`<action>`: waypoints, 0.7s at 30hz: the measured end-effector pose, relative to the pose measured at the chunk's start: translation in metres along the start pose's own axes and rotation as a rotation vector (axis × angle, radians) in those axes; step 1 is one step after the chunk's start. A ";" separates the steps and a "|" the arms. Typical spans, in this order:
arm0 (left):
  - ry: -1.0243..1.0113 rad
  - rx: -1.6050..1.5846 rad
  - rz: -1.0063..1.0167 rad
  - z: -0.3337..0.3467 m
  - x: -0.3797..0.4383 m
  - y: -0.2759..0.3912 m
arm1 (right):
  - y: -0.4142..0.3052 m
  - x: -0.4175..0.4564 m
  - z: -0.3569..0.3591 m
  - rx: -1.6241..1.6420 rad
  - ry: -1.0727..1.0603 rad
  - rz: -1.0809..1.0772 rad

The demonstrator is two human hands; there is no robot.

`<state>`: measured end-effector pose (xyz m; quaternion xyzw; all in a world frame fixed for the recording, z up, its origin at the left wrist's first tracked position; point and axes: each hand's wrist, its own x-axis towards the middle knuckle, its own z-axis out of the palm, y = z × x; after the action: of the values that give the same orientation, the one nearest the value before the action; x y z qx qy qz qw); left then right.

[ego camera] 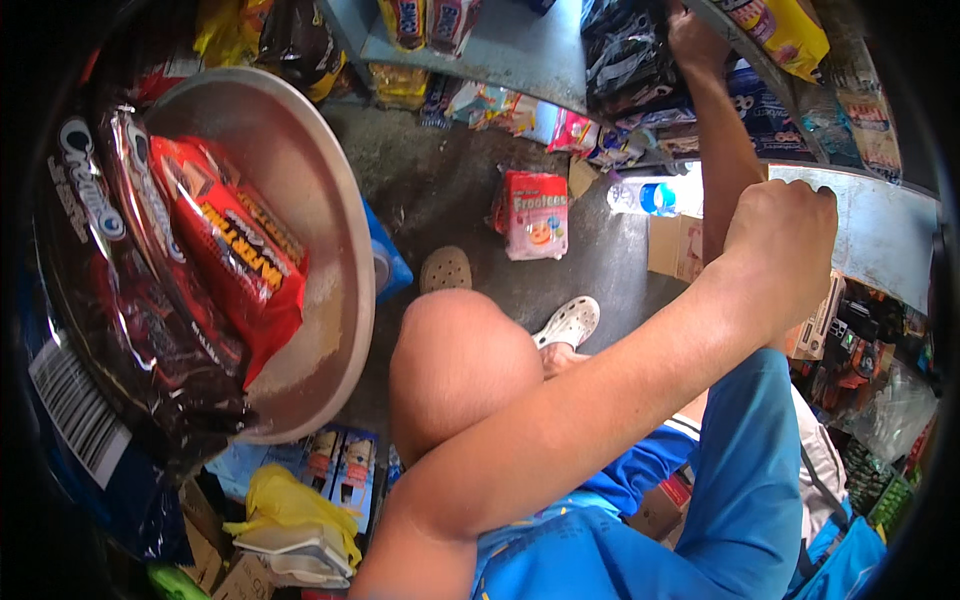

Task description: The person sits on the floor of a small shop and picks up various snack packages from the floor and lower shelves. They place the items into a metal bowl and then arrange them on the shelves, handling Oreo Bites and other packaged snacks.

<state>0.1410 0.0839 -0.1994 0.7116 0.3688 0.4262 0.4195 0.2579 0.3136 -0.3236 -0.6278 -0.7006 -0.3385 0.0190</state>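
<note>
My left forearm crosses over my bare knee, and my left hand (784,247) is curled above my right arm, its palm and most fingers hidden. Up at the top right my right hand (696,37) reaches into a metal shelf, beside black plastic-wrapped packs (630,60); its fingers are partly cut off by the frame's edge, so a hold cannot be seen. On the floor before me lies a red and pink Frootees pack (537,215). A large metal basin (337,300) at the left holds red wafer packs (240,247) and dark Cremo packs (112,262).
A clear plastic bottle with a blue label (641,196) lies near a cardboard box (675,244). Snack packs stand on the blue-grey shelf (495,56). Lower left is a yellow plastic bag (292,510). My feet wear clogs (574,321). Goods crowd the right side.
</note>
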 end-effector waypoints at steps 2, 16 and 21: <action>-0.004 0.011 -0.064 -0.014 0.004 -0.003 | -0.020 0.006 0.004 0.061 0.077 -0.010; -0.022 -0.064 -0.041 -0.037 0.003 -0.007 | -0.102 -0.216 -0.201 0.930 0.083 -0.064; -0.136 0.012 -0.021 -0.026 -0.004 -0.012 | -0.152 -0.291 -0.214 1.462 -0.478 0.629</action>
<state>0.1134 0.0923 -0.2036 0.7376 0.3494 0.3700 0.4437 0.0986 -0.0427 -0.3592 -0.6787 -0.5208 0.3659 0.3664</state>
